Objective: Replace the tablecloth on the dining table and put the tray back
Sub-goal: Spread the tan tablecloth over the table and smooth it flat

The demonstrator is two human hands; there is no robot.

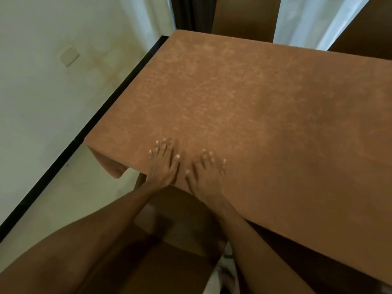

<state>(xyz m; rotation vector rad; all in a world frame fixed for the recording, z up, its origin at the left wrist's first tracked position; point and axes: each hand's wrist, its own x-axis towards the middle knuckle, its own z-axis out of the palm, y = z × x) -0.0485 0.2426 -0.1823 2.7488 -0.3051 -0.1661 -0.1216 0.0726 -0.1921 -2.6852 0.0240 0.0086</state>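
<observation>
**Both palms flat on the brown cloth**

The rust-brown, suede-like tablecloth (244,102) lies spread over the dining table and hides all of the top that I can see. Its near left corner hangs down in a fold past the edge. My left hand (163,164) rests palm down on the cloth close to its near edge, fingers straight and slightly spread, holding nothing. My right hand (206,175) lies flat on the cloth just beside it, fingers also stretched and apart, gripping nothing. A narrow strip of cloth shows between the two thumbs.

Below the cloth's near edge, under my forearms, stands a brown wooden chair (176,230). Beyond the cloth's far edge I see the brown back of a second chair (244,15), with a dark curtain (191,13) to its left and a white curtain (307,20) to its right. Left of the cloth is a cream wall with a pale square switch plate (69,56), and a black skirting strip (63,160) runs along the foot of that wall
</observation>
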